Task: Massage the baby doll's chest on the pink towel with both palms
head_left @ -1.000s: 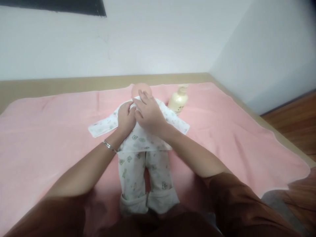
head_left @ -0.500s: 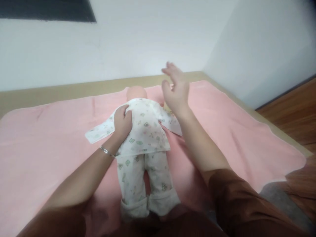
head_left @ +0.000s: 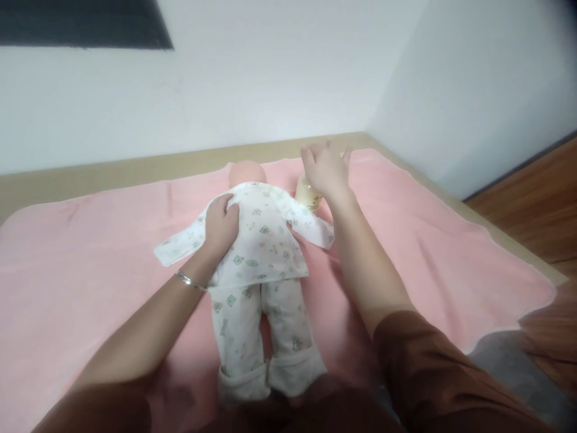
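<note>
The doll [head_left: 252,264] lies lengthwise on the pink towel [head_left: 81,270], already dressed in printed top and trousers, with both trouser cuffs turned up. The left hand [head_left: 220,225] rests curled on the left shoulder of the top, pressing the fabric flat rather than lifting it. The right hand [head_left: 325,169] hovers with fingers spread and holding nothing, directly above the cream bottle [head_left: 308,195] that stands just beside the doll's right sleeve. The bottle's top is hidden behind that hand, so contact cannot be confirmed. The doll's feet are cut off by dark fabric at the bottom edge.
</note>
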### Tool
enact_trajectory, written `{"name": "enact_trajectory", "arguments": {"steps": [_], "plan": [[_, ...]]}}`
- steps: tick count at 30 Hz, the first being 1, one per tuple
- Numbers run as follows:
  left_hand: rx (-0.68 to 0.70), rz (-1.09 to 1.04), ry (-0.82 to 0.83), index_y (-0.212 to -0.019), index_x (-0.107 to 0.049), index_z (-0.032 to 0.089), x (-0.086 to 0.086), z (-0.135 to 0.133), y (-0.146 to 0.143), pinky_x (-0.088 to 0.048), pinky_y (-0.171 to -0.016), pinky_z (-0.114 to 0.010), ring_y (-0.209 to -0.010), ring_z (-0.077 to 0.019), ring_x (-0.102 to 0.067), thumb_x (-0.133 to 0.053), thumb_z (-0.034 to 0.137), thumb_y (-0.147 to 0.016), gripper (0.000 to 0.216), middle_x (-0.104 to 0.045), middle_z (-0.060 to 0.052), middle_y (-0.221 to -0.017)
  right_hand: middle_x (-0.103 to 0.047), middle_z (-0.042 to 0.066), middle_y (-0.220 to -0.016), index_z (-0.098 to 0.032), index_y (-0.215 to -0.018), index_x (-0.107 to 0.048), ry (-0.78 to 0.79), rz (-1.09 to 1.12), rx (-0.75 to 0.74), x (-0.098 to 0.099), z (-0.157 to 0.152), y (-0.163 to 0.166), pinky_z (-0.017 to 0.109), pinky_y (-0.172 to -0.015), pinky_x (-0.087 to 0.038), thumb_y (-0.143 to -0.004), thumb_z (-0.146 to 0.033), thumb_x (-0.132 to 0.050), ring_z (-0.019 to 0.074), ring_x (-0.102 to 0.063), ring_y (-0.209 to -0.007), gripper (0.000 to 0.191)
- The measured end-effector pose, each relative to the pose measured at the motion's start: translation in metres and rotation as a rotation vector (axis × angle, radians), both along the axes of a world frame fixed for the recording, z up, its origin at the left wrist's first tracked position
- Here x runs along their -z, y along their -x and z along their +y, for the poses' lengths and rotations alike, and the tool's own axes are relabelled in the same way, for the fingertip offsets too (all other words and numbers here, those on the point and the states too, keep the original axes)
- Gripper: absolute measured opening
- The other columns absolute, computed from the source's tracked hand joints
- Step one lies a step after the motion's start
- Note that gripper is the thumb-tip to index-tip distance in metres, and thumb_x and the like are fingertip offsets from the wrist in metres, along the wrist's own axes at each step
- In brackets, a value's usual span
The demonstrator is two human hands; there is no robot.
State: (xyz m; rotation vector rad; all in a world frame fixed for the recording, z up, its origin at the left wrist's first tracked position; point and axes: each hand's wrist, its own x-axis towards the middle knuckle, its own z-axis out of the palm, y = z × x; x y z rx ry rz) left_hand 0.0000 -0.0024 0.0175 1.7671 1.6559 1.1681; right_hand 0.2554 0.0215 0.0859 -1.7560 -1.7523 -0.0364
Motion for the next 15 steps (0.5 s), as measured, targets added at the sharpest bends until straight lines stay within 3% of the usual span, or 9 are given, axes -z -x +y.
{"name": "enact_trajectory", "arguments": {"steps": [5,9,12,15], "plan": [[0.091,-0.150,0.040,-0.125,-0.066,0.025,-0.032,-0.007,-0.021,-0.038,-0.124,-0.053,-0.140,-0.0304,-0.052,-0.051,0.037,-0.089,0.040,-0.061,-0.007,-0.146,-0.069,0.015,-0.124,-0.016,-0.101,-0.071,0.023,0.063,0.027,-0.005,0.000,0.002,0.077,-0.122,0.002,-0.104,-0.059,-0.013,0.0406,-0.036,-0.150,0.072],[0.367,-0.354,0.145,-0.127,-0.065,0.019,-0.056,-0.005,-0.057,-0.052,-0.113,-0.047,-0.132,-0.0260,-0.061,-0.025,0.046,-0.100,0.055,-0.067,-0.012,-0.136,-0.069,0.015,-0.126,-0.017,-0.101,-0.071,0.056,0.089,0.048,-0.010,-0.001,0.004,0.075,-0.123,-0.002,-0.104,-0.060,-0.012,0.0382,-0.043,-0.145,0.072],[0.597,-0.480,0.362,-0.132,-0.062,0.014,-0.063,0.010,-0.082,-0.057,-0.105,-0.046,-0.132,-0.0270,-0.062,-0.003,0.054,-0.100,0.078,-0.065,-0.019,-0.136,-0.068,0.015,-0.128,-0.017,-0.108,-0.070,0.071,0.084,0.050,-0.010,-0.001,0.003,0.075,-0.122,-0.008,-0.103,-0.060,-0.011,0.0368,-0.046,-0.142,0.073],[0.672,-0.535,0.372,-0.137,-0.057,0.012,-0.060,0.029,-0.097,-0.056,-0.104,-0.047,-0.139,-0.0268,-0.056,0.007,0.054,-0.097,0.086,-0.060,-0.020,-0.141,-0.066,0.016,-0.134,-0.017,-0.115,-0.069,0.091,0.073,0.050,-0.010,-0.002,0.002,0.074,-0.122,-0.012,-0.104,-0.059,-0.011,0.0370,-0.046,-0.143,0.073]]}}
